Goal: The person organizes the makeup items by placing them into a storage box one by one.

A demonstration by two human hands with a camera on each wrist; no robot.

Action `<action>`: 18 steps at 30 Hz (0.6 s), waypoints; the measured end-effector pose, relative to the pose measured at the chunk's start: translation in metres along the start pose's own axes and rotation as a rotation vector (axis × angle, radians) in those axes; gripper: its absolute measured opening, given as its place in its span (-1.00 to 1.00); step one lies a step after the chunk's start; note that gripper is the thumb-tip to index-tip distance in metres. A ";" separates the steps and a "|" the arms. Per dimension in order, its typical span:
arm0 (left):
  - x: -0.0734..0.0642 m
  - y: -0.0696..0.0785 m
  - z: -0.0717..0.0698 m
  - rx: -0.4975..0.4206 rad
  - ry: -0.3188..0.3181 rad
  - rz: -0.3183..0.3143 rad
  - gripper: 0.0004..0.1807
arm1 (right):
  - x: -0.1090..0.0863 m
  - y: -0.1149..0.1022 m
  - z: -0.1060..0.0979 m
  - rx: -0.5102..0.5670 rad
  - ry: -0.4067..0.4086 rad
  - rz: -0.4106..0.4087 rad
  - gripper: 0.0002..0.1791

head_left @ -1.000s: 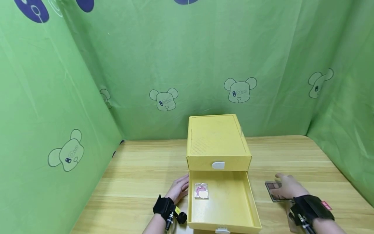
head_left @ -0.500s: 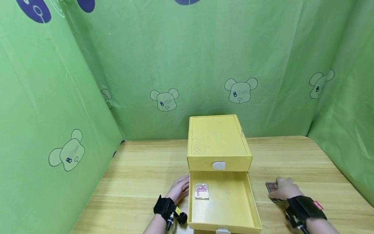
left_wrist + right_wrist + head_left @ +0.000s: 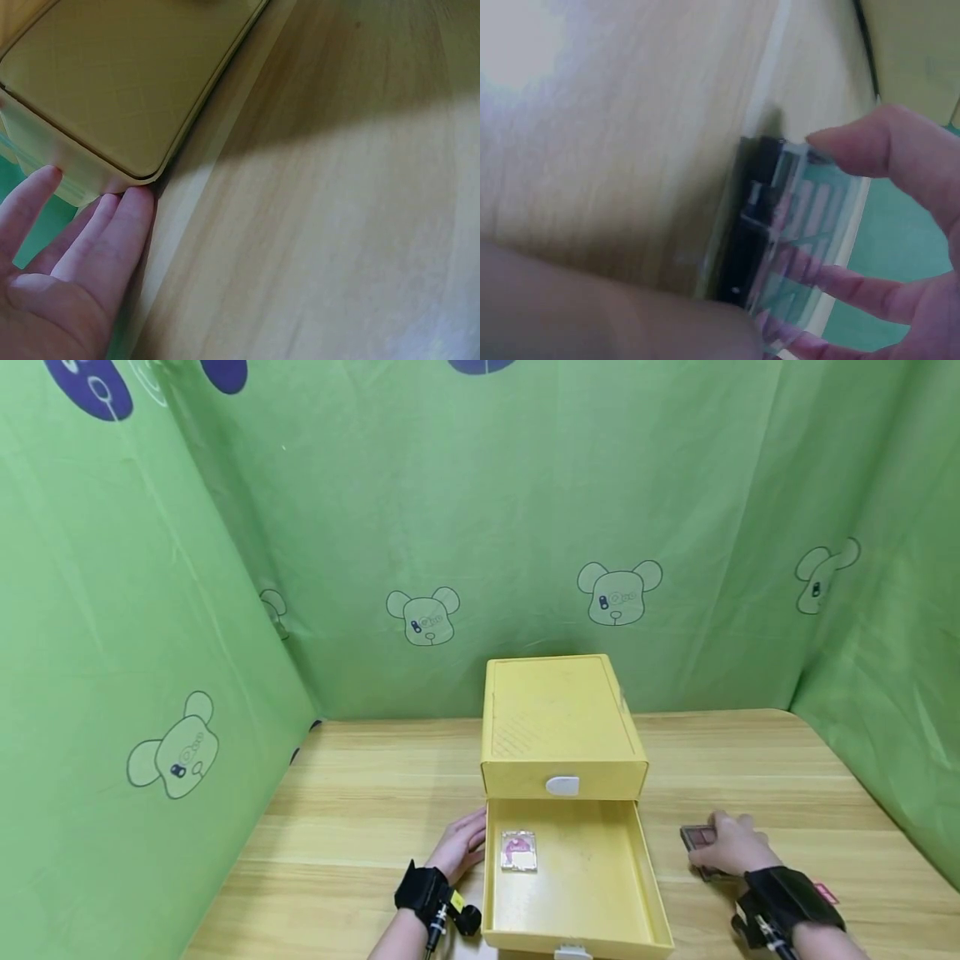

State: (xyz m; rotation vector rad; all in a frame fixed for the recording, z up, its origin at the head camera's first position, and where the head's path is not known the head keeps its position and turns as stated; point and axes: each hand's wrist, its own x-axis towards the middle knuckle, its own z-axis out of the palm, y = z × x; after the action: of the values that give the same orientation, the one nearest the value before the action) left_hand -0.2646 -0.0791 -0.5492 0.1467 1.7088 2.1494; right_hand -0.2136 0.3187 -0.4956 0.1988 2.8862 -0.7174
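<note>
An eyeshadow palette (image 3: 696, 837) with a clear lid lies at the right of the table. My right hand (image 3: 737, 847) grips it by its edges, thumb on one side and fingers on the other, as the right wrist view shows; part of the palette (image 3: 759, 232) is behind the fingers. My left hand (image 3: 461, 845) rests beside a yellow drawer box (image 3: 558, 710). In the left wrist view, fairly straight fingertips (image 3: 135, 206) touch the box's edge. The lower drawer (image 3: 592, 893) is pulled out. A small clear square case with a pink print (image 3: 518, 852) lies inside it, towards the left.
The upper drawer is closed, with a white handle (image 3: 562, 786). Another white handle (image 3: 572, 952) sits on the front of the pulled-out drawer. Green curtains (image 3: 510, 527) with bear prints surround the wooden table (image 3: 375, 777) at the back and sides.
My right hand has settled over the palette and closed its thumb and fingers on its edges; the palette now looks slightly tilted. My left hand and the drawer have stayed put.
</note>
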 end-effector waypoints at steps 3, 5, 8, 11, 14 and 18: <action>0.000 0.000 0.000 0.000 0.000 0.000 -0.34 | 0.000 0.002 -0.002 0.051 0.056 -0.026 -0.22; 0.000 -0.001 0.000 -0.001 -0.002 0.002 -0.34 | -0.001 0.001 -0.005 0.088 0.090 -0.053 -0.19; 0.001 -0.001 0.000 -0.002 -0.004 0.004 -0.34 | -0.005 -0.003 -0.010 0.127 0.152 -0.099 -0.17; 0.000 0.000 -0.001 -0.001 -0.003 0.002 -0.34 | -0.012 -0.013 -0.021 0.167 0.212 -0.145 -0.17; 0.001 0.000 -0.001 -0.004 0.000 -0.001 -0.35 | -0.023 -0.028 -0.034 0.207 0.304 -0.218 -0.18; 0.001 0.000 -0.001 -0.011 0.000 0.000 -0.34 | -0.041 -0.053 -0.055 0.246 0.402 -0.322 -0.16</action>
State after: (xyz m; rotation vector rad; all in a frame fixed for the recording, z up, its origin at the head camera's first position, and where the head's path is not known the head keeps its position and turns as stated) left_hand -0.2656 -0.0795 -0.5496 0.1429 1.6970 2.1583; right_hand -0.1889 0.2948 -0.4164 -0.1135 3.2412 -1.2176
